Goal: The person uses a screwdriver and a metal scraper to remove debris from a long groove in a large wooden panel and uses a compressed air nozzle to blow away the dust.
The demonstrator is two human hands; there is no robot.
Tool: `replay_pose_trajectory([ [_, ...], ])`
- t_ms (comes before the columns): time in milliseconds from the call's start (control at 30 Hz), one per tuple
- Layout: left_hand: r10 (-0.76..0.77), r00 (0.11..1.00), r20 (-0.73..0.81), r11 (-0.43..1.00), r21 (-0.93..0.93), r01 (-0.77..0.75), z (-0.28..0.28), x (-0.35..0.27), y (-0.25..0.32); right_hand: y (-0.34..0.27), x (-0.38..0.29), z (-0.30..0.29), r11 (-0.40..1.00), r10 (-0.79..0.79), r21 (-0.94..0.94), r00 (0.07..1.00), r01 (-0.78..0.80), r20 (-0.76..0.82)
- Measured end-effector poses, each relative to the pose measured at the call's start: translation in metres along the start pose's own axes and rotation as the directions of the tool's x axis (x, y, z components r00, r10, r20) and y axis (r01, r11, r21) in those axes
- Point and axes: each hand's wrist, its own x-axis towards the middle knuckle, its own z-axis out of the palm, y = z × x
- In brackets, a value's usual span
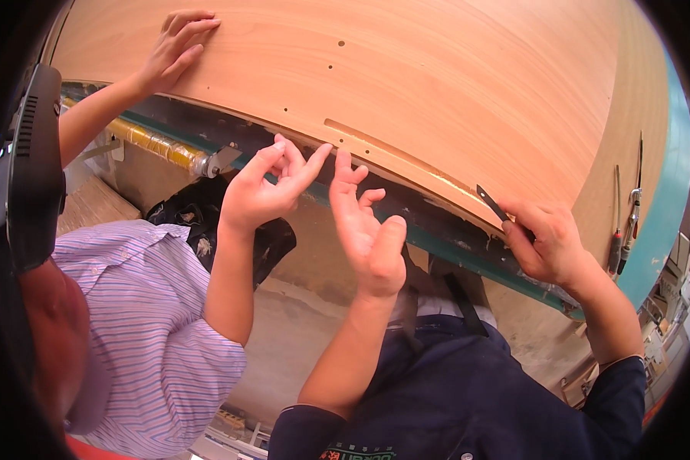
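A large wood-grain panel point(437, 69) lies before me, with several small round holes and a long narrow slot point(402, 155) near its front edge. Palm up, my left hand point(368, 230) is at that edge with its fingers apart and nothing in it. My right hand point(543, 238) grips a dark, narrow flat blade tool point(490, 201), whose tip points towards the slot's right end. Close beside my left hand, a co-worker's hand point(273, 184) points a finger at the edge. The co-worker's other hand point(175, 52) rests on the panel at the upper left.
Two slim screwdriver-like tools point(615, 247) point(631, 230) lie on the right end of the panel. A co-worker in a striped shirt point(144, 322) stands close on the left. Below the edge, a roller wrapped in yellow film point(155, 144) and a black plastic bag point(207, 213) show.
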Motion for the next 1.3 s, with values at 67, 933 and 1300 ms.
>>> replay_pose_trajectory([
  [67, -0.022, 0.996, -0.089, 0.997, -0.070, 0.016, 0.001, 0.004, 0.001, 0.000, -0.001, -0.001, 1.000, -0.013, -0.006, 1.000, 0.013, -0.004],
  [933, 0.028, 0.999, -0.037, 0.999, -0.043, -0.029, 0.001, 0.008, -0.014, -0.011, -0.016, -0.011, 0.994, 0.037, -0.105, 0.999, -0.037, -0.007],
  [1300, 0.051, 0.996, -0.071, 0.997, -0.047, -0.054, -0.006, 0.026, -0.015, -0.024, -0.021, -0.015, 0.989, 0.043, -0.138, 0.999, -0.043, -0.004],
])
